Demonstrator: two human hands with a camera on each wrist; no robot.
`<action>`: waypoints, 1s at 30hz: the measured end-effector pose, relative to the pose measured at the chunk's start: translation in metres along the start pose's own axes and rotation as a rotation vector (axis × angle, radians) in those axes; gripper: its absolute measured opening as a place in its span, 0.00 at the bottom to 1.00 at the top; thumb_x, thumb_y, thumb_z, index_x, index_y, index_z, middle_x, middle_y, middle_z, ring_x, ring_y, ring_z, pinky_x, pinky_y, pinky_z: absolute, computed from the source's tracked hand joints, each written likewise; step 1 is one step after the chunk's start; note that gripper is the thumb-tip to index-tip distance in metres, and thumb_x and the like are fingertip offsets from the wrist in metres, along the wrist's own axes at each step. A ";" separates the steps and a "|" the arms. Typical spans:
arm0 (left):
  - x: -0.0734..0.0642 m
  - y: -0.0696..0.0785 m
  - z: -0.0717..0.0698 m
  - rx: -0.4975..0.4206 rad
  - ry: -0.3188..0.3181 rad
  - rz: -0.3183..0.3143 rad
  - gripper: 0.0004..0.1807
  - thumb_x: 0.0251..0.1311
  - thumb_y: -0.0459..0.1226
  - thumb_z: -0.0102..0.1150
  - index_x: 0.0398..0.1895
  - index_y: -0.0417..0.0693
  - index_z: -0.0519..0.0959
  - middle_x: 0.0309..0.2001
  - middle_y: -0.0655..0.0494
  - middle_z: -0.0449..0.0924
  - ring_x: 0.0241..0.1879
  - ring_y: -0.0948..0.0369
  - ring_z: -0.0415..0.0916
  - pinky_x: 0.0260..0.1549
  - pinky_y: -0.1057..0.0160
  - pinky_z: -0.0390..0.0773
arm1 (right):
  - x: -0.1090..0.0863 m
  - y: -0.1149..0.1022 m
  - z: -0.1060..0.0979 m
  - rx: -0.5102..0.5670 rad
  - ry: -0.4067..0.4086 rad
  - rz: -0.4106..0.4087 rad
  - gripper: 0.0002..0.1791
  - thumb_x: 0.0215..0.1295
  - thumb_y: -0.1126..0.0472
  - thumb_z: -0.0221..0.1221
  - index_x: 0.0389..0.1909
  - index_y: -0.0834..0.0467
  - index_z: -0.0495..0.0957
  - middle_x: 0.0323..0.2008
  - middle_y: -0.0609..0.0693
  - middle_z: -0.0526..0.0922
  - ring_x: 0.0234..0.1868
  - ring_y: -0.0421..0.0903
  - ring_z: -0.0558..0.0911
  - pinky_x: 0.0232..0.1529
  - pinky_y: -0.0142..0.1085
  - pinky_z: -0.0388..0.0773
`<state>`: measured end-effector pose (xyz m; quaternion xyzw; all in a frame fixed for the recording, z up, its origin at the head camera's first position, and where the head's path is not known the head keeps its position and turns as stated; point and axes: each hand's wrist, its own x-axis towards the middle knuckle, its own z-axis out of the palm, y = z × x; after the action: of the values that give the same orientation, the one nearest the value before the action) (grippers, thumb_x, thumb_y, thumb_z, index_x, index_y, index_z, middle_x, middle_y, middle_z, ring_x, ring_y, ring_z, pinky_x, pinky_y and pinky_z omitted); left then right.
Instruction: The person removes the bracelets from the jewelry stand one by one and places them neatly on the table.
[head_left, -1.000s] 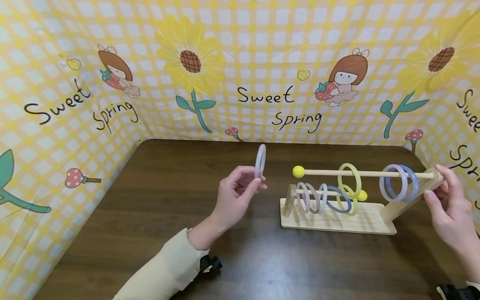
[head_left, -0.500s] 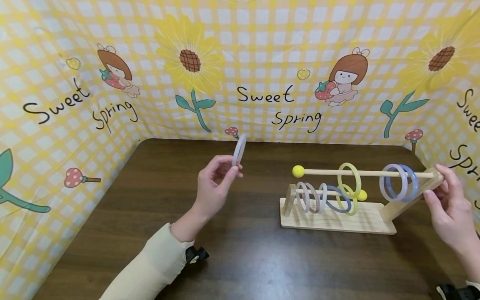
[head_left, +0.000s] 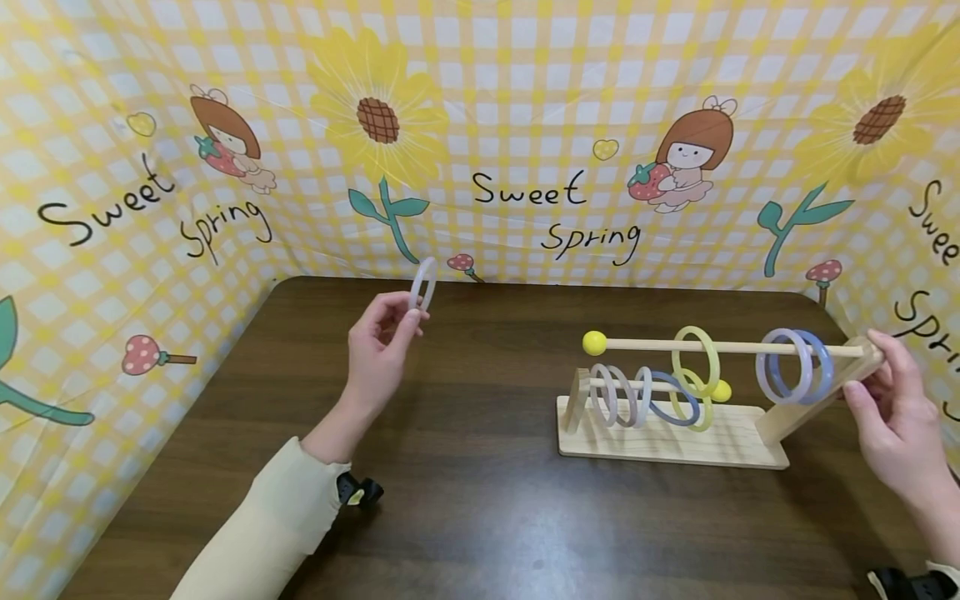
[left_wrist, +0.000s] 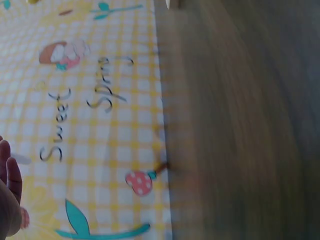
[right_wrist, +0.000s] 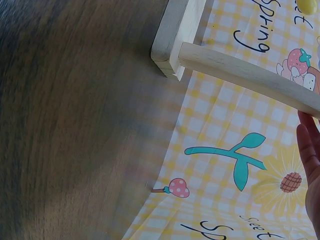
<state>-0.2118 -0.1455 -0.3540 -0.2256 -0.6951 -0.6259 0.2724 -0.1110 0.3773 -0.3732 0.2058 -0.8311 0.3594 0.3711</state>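
My left hand (head_left: 377, 350) pinches a pale lilac bangle (head_left: 415, 287) between thumb and fingers, raised over the table's left-middle part. In the left wrist view that hand (left_wrist: 11, 200) shows only at the left edge. At the right, my right hand (head_left: 903, 425) grips the top of the slanted post (head_left: 798, 407) of a wooden bangle stand (head_left: 675, 446). A yellow-green bangle (head_left: 715, 367), a lilac one (head_left: 762, 367) and a blue one (head_left: 827, 367) hang on the upper rod (head_left: 738, 347). Several pale, blue and yellow-green bangles hang on the lower rod.
The dark wooden table (head_left: 480, 517) carries the stand on its right side. Yellow balls cap the rods, the upper one (head_left: 595, 342) pointing left. A yellow checked cloth (head_left: 525, 108) with printed flowers and lettering encloses the back and sides.
My left hand has moved left and slightly away from me with the lilac bangle, farther from the stand. My right hand keeps its grip on the post, and the stand stays put.
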 end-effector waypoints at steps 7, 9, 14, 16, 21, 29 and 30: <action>0.002 -0.006 -0.017 0.112 0.015 -0.026 0.07 0.65 0.24 0.54 0.44 0.29 0.76 0.34 0.37 0.80 0.29 0.63 0.74 0.25 0.73 0.72 | 0.000 0.000 0.000 -0.003 -0.002 -0.006 0.24 0.71 0.73 0.46 0.65 0.76 0.54 0.53 0.31 0.73 0.44 0.26 0.73 0.43 0.15 0.65; 0.002 -0.001 -0.020 0.157 0.015 -0.015 0.07 0.65 0.23 0.54 0.44 0.28 0.76 0.34 0.36 0.80 0.31 0.65 0.74 0.23 0.73 0.70 | -0.001 0.000 0.001 -0.002 -0.003 -0.010 0.24 0.71 0.73 0.46 0.65 0.77 0.54 0.53 0.31 0.73 0.44 0.26 0.73 0.43 0.15 0.65; 0.003 0.005 -0.029 0.244 0.016 0.022 0.06 0.65 0.23 0.54 0.43 0.27 0.76 0.35 0.35 0.81 0.32 0.70 0.74 0.21 0.75 0.67 | -0.001 0.000 0.001 0.001 0.006 -0.010 0.24 0.71 0.74 0.46 0.64 0.77 0.54 0.54 0.31 0.73 0.44 0.26 0.73 0.43 0.15 0.65; 0.003 0.001 -0.035 0.270 0.019 0.037 0.06 0.65 0.23 0.54 0.43 0.27 0.76 0.35 0.35 0.82 0.32 0.72 0.74 0.21 0.75 0.67 | -0.001 0.000 0.001 -0.007 0.011 -0.003 0.23 0.70 0.75 0.46 0.64 0.77 0.54 0.54 0.30 0.72 0.44 0.25 0.73 0.43 0.15 0.65; 0.005 -0.023 -0.052 0.345 0.036 0.063 0.07 0.64 0.23 0.55 0.44 0.30 0.77 0.35 0.39 0.83 0.33 0.71 0.75 0.23 0.77 0.68 | -0.002 0.001 0.001 -0.006 0.024 0.022 0.24 0.67 0.79 0.47 0.63 0.77 0.55 0.53 0.29 0.73 0.43 0.25 0.73 0.43 0.15 0.65; 0.011 -0.062 -0.079 0.438 0.067 0.051 0.08 0.65 0.26 0.56 0.45 0.32 0.78 0.35 0.43 0.84 0.31 0.66 0.76 0.25 0.78 0.70 | 0.000 0.001 0.000 -0.039 0.011 0.010 0.23 0.69 0.76 0.47 0.63 0.77 0.55 0.53 0.28 0.72 0.43 0.25 0.73 0.43 0.15 0.64; 0.011 -0.063 -0.080 0.453 0.062 0.052 0.07 0.66 0.27 0.56 0.45 0.32 0.78 0.34 0.44 0.84 0.31 0.67 0.76 0.25 0.78 0.70 | 0.000 0.001 0.000 -0.040 0.011 0.015 0.23 0.69 0.77 0.47 0.63 0.77 0.55 0.53 0.27 0.72 0.43 0.25 0.73 0.43 0.15 0.64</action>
<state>-0.2537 -0.2327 -0.3884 -0.1571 -0.8031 -0.4531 0.3537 -0.1114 0.3778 -0.3740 0.1902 -0.8375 0.3466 0.3772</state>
